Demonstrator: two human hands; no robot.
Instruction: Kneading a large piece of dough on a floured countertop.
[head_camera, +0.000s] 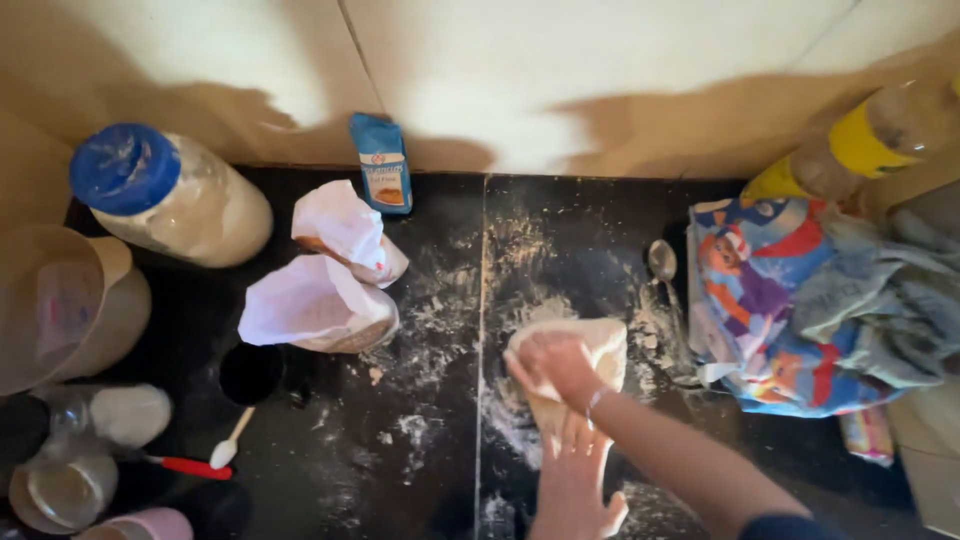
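**Two hands press dough on a floured worktop**

The dough (585, 350) is pale, smooth and stretched, lying at centre of the dark worktop (420, 470) amid scattered flour. Its long axis runs from 12 to 6 o'clock, the wide end at 12. The right hand (555, 368), arm entering from 4 o'clock, lies flat and open on the wide end. The left hand (572, 480), reaching from 6, presses open-palmed on the narrow end. A spoon (663, 265) lies at 1 o'clock.

Dark floured counter (430, 440) w/ dough (590, 345), spoon (662, 262), paper bags (318, 305), jar (175, 195), cloth (800, 300).
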